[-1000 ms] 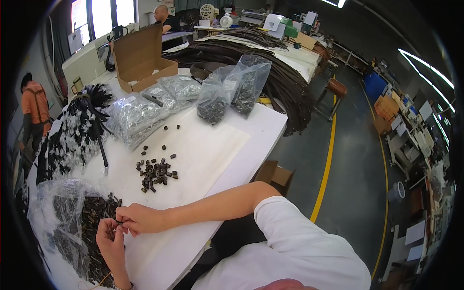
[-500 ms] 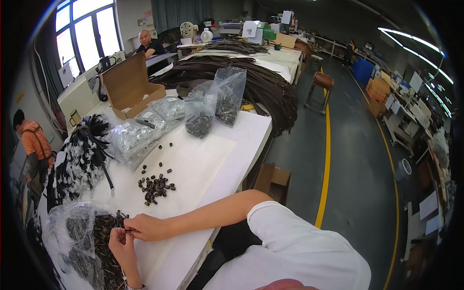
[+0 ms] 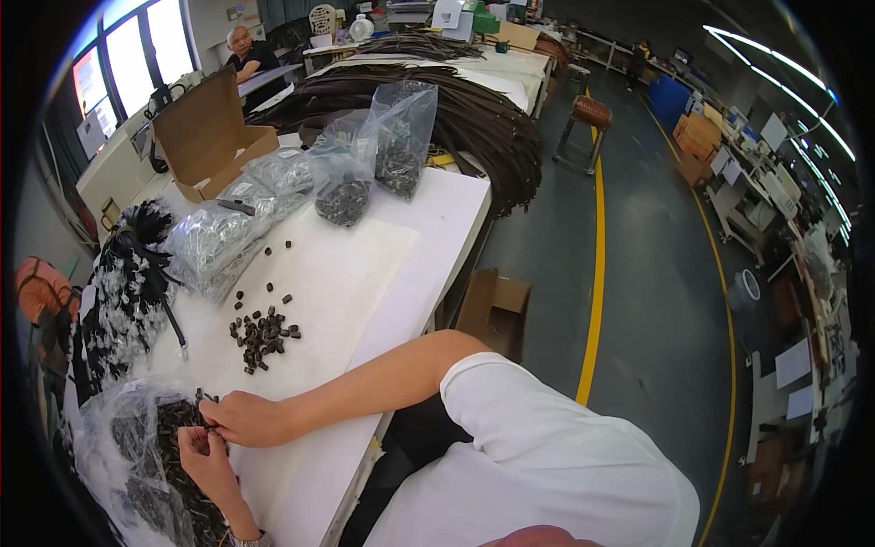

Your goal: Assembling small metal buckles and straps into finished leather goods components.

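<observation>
My right hand is closed in a pinch at the near left of the white table. Just below it, my left hand pinches too, fingertips almost meeting the right ones. A small dark piece shows at the right fingertips; its kind is too small to make out, and the left fingers hide what they hold. Both hands are over the edge of an open clear plastic bag full of small dark parts. Farther up the table lies a loose pile of short dark brown cylindrical pieces, with several scattered above it.
A bundle of black straps with white tufts lies at the left. Behind stand plastic bags of parts, an open cardboard box and long brown strips. A seated person is beyond; a stool stands in the aisle.
The whole view has shifted, so the table and its things sit farther left and higher. My hands stay together at the bag, still pinching. The orange-clad person at the left is lower in view.
</observation>
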Motion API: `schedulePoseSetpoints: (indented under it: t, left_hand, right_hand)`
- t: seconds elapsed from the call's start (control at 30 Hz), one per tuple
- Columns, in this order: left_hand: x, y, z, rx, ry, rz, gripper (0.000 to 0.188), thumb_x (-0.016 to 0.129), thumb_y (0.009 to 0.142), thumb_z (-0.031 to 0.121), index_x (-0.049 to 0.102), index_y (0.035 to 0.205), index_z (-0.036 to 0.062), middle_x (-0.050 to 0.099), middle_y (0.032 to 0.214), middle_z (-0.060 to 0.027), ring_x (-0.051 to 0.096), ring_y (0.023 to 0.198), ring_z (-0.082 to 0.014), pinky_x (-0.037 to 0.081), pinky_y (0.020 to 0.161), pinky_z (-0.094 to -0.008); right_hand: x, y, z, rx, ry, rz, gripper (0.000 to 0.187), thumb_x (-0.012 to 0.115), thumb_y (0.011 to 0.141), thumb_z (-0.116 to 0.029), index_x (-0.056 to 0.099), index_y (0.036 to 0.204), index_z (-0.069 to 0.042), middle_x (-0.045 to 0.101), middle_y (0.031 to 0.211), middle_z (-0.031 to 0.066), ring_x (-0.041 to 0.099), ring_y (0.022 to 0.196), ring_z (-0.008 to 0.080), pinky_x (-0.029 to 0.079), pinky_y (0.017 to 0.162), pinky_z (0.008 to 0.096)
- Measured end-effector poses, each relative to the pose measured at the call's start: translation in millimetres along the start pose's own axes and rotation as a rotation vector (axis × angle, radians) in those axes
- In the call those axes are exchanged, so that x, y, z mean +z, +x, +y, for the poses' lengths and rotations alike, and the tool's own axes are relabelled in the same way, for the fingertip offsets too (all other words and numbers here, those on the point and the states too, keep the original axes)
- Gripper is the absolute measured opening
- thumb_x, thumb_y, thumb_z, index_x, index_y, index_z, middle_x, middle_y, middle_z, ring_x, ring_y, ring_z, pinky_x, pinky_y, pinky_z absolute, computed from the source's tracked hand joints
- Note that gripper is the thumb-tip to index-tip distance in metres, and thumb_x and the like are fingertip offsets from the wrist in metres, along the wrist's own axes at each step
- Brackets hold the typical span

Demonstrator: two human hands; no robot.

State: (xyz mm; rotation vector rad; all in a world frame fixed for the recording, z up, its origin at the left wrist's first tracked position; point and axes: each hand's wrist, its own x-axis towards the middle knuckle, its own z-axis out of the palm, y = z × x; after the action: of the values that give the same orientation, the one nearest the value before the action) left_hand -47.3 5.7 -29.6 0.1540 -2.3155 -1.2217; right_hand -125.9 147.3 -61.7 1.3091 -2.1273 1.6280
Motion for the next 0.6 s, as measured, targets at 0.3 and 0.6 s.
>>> schedulePoseSetpoints:
  t: [0.3,0.6]
  left_hand:
    - [-19.3,-9.4,7.8,0.091,0.292,0.041,0.021,0.072,0.091,0.001,0.052,0.086,0.0020,0.048,0.070,-0.0004,0.042,0.064,-0.0095,0.042,0.058,-0.0279]
    - [-32.5,-2.3,11.7,-0.053,0.033,-0.148,0.005,0.069,0.094,0.003,0.066,0.096,-0.0009,0.067,0.076,-0.0005,0.053,0.067,-0.0048,0.044,0.061,-0.0251]
  right_hand:
    - [13.0,10.9,4.8,0.332,0.837,-0.187,0.006,0.065,0.093,0.000,0.060,0.095,0.002,0.070,0.075,0.0106,0.069,0.059,0.0158,0.056,0.054,0.0300]
    - [-25.3,15.4,-11.6,0.505,0.709,-0.273,0.009,0.066,0.101,-0.008,0.068,0.100,0.001,0.075,0.088,0.0069,0.066,0.068,0.0099,0.055,0.064,0.0250]
